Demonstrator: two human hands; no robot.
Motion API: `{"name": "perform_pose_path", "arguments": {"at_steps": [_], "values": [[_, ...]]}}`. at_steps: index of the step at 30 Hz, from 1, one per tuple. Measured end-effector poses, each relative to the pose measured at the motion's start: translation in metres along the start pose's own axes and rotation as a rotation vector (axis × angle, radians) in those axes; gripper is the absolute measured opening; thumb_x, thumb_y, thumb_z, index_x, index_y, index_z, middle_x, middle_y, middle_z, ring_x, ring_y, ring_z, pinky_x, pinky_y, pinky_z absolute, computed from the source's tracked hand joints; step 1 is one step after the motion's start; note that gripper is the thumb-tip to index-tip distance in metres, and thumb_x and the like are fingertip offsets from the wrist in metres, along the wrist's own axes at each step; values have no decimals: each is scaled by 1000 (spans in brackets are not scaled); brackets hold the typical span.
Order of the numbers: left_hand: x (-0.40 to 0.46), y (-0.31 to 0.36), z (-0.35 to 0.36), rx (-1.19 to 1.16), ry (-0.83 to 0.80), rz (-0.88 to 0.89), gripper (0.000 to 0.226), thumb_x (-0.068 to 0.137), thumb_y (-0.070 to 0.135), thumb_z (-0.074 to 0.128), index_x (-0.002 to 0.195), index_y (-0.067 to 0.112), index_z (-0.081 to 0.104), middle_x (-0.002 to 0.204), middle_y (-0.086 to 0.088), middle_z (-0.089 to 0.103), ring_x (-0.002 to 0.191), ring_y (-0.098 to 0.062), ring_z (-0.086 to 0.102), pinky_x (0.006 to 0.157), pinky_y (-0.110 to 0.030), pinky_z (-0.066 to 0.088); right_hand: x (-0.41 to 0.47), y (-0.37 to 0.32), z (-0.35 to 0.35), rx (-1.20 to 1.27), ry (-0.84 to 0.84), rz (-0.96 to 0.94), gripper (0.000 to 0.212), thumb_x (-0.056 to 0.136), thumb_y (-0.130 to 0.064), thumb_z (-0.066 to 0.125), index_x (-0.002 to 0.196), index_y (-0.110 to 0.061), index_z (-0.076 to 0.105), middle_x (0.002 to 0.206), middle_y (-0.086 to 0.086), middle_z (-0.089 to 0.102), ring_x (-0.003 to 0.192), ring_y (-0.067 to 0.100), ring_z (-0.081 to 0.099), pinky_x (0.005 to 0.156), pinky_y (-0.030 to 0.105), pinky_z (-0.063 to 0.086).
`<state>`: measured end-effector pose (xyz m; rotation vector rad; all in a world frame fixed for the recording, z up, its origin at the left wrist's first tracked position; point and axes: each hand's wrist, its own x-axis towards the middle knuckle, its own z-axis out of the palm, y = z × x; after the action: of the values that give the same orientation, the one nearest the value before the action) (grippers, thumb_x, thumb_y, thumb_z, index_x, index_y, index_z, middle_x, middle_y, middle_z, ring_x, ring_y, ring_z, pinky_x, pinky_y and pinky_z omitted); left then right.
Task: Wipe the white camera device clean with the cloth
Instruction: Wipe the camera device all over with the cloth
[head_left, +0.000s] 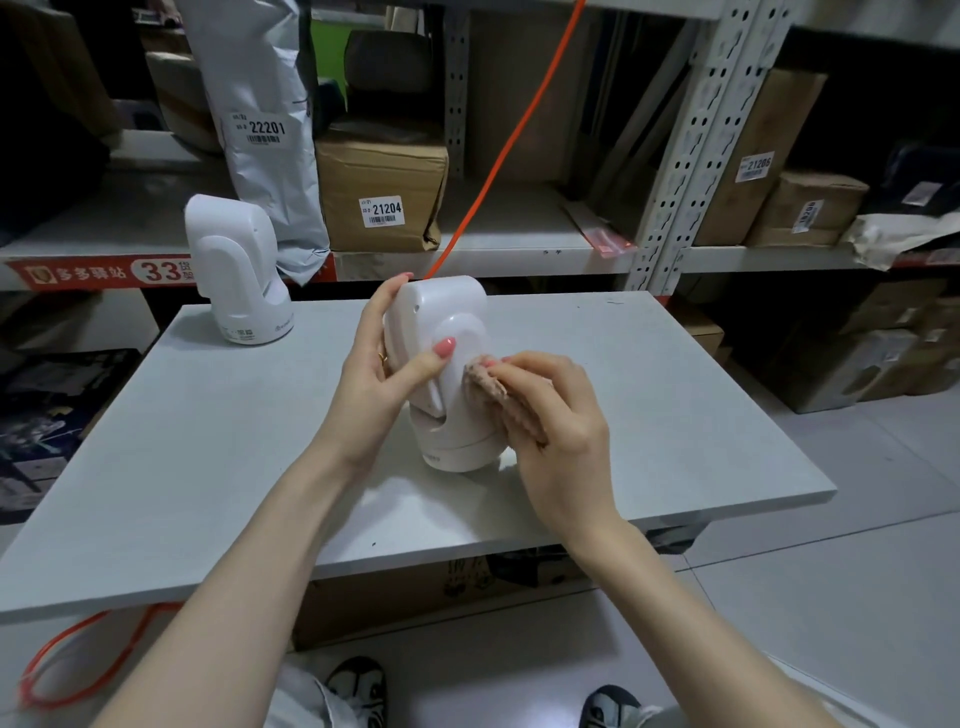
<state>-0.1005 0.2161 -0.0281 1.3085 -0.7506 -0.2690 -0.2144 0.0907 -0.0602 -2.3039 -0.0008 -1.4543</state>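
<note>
Most of the pinkish textured cloth (493, 397) hidden under the curled fingers of the right hand (558, 431). Far side of the white plastic camera device (447, 364) out of sight behind its body. Small lettering on its base too tiny to read. Orange cable (511, 135) cut off at the top edge of the frame.

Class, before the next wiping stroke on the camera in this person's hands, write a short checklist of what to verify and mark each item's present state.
1. Left hand grips the white camera device: ok.
2. Right hand holds the cloth: ok.
3. Cloth touches the device's side: ok.
4. Device base rests flat on the table: cannot tell, it looks tilted.
5. Second white camera stands apart, out of the way: ok.
6. Dirt remaining: cannot tell.
</note>
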Motion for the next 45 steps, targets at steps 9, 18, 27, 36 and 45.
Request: {"name": "perform_pose_path", "arguments": {"at_steps": [9,18,27,36,45], "values": [[1,-4,2,-1,-16,-4,63,71,28,77,123,48,48,135,-4,53,117,-16,57,93,-28,49,9,10,-7,13,-8,81,33,90,-3,61,122,-10,64,112,4,57,98,25,59,80,35,52],[2,-1,-5,7,-29,-34,65,71,31,82,122,54,48,137,-9,51,121,-20,55,93,-31,52,11,-1,-5,-4,-1,-10,28,93,-16,58,121,-20,61,110,0,57,97,23,59,76,30,51],[12,-7,-13,-40,77,-105,67,74,33,78,130,47,44,129,-11,54,121,-20,54,95,-33,50,-3,0,1,-136,-121,-124,21,90,-15,64,109,-15,74,104,6,68,92,25,62,58,38,55],[8,-5,-5,90,113,-39,63,81,32,75,132,47,42,144,2,49,129,-13,48,102,-39,48,3,-3,-2,-206,-82,-156,20,92,-14,65,110,-14,74,103,7,68,92,24,60,58,35,54],[8,-3,-3,135,103,-29,67,85,23,70,143,37,39,147,8,44,124,6,46,95,-15,47,7,-1,-8,-241,-68,-198,22,89,-11,69,109,-18,75,102,7,69,92,22,59,55,34,54]]}}
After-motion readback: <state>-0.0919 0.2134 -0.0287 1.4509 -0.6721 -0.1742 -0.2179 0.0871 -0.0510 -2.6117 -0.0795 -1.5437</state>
